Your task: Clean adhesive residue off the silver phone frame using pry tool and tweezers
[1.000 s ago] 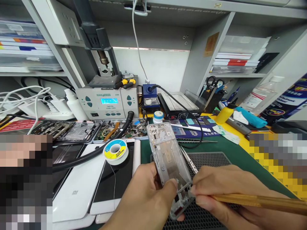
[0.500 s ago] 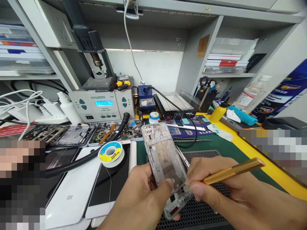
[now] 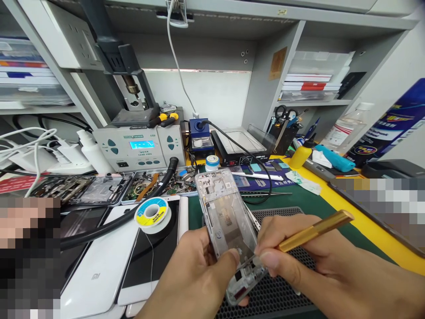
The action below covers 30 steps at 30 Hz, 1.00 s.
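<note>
Since half a second earlier, the gold-handled tool (image 3: 314, 230) had dipped slightly and its far end had drawn a little closer to the phone frame (image 3: 229, 221), while both hands had stayed put.

At the back edge of the worktop (image 3: 361, 221) stood a grey soldering station (image 3: 139, 148) with a lit blue display. Beside it, toward the middle of the back edge, sat a black hot plate (image 3: 242, 148). Along the left front edge lay several white phones (image 3: 96, 270), face down or face up, overlapping one another. A black hose (image 3: 116, 219) ran across them from the station. A perforated dark mat (image 3: 282, 283) covered the front middle of the worktop, under both hands.

The left hand (image 3: 195, 279) was clamped around the phone frame, thumb pressed on its inner face, holding it tilted above the mat with its top end pointing away. The right hand (image 3: 312, 261) was pinched shut on the gold-handled tool, its tip meeting the lower end of the frame just beside the left thumb. The two hands were nearly touching there.

A spool of solder wire (image 3: 152, 212) with a blue and yellow label rested on one white phone. A yellow bottle (image 3: 300, 157) stood near the back right. A small round white jar (image 3: 212, 163) sat just behind the frame's top end.
</note>
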Motion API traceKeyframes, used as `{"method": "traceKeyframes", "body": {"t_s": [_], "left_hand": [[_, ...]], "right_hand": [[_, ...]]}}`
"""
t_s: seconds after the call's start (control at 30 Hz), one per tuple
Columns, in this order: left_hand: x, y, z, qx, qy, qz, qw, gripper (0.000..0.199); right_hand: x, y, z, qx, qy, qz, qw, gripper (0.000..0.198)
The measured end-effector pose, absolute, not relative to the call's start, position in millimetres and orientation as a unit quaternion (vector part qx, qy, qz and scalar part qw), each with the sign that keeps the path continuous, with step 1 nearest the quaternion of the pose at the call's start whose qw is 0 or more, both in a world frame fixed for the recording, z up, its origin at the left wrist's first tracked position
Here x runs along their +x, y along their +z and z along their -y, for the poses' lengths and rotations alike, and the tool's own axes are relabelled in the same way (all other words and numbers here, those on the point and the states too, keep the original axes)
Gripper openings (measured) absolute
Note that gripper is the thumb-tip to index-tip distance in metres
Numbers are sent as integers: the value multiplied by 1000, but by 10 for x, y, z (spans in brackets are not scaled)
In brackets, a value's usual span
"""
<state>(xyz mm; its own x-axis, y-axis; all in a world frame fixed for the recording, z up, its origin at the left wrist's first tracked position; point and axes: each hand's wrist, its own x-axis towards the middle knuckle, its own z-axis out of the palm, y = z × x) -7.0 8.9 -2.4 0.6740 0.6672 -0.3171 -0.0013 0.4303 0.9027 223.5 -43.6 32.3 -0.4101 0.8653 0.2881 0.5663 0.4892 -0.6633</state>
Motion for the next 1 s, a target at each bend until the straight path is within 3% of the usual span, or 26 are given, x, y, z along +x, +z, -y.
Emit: {"method": "traceKeyframes", "body": {"t_s": [0.37, 0.57, 0.73, 1.0], "left_hand": [[-81, -76, -94, 522, 196, -339, 757, 36], [-68, -70, -82, 515, 202, -335, 763, 35], [-68, -58, -68, 502, 208, -332, 771, 35], [-83, -20, -108, 471, 217, -332, 787, 38]], "right_hand": [[2244, 351, 432, -475, 285, 781, 289, 29], [2234, 318, 374, -521, 390, 716, 251, 43], [2230, 306, 329, -521, 501, 637, 267, 49], [2346, 296, 509, -463, 235, 807, 281, 24]]}}
